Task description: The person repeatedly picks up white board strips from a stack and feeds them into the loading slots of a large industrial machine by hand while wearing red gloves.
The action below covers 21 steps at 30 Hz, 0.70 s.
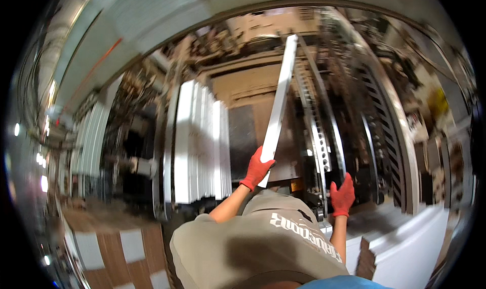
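Gripping white strip [280, 99] at its lower end: left hand [257, 168] | right hand [342, 195] grip apparently open, beside perforated rail [318, 132]

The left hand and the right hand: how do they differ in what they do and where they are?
The left hand is closed around the lower end of a long white strip; the right hand holds nothing, fingers spread beside a perforated metal rail. The left hand is higher and nearer the stacked white panels; the right hand is lower. Both wear red gloves.

Motion-blurred, fisheye-warped edges, bright glare
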Tool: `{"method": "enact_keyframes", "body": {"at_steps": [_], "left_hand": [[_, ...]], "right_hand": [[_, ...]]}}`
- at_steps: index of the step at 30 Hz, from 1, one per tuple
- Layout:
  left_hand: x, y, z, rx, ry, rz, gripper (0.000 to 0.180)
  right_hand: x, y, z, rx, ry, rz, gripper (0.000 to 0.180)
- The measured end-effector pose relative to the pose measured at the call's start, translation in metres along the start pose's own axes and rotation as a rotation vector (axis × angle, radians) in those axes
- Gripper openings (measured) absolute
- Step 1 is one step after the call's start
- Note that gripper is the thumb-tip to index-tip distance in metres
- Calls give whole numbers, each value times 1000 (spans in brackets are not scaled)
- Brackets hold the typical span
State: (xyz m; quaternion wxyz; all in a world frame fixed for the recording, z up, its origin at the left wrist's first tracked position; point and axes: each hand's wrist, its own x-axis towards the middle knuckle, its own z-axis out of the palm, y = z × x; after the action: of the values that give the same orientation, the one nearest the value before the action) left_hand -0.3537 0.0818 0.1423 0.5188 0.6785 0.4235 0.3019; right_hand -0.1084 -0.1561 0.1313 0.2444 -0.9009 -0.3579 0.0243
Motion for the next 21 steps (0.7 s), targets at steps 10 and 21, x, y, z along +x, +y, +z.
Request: {"method": "enact_keyframes", "body": {"at_steps": [10,21], "left_hand": [[-42,-102,-106,301,413,-397,69],[-62,-222,-167,430,487,-751,58]], "right_hand": [[34,17,20,113,-225,23,34],[38,47,42,81,-314,139,33]]}}
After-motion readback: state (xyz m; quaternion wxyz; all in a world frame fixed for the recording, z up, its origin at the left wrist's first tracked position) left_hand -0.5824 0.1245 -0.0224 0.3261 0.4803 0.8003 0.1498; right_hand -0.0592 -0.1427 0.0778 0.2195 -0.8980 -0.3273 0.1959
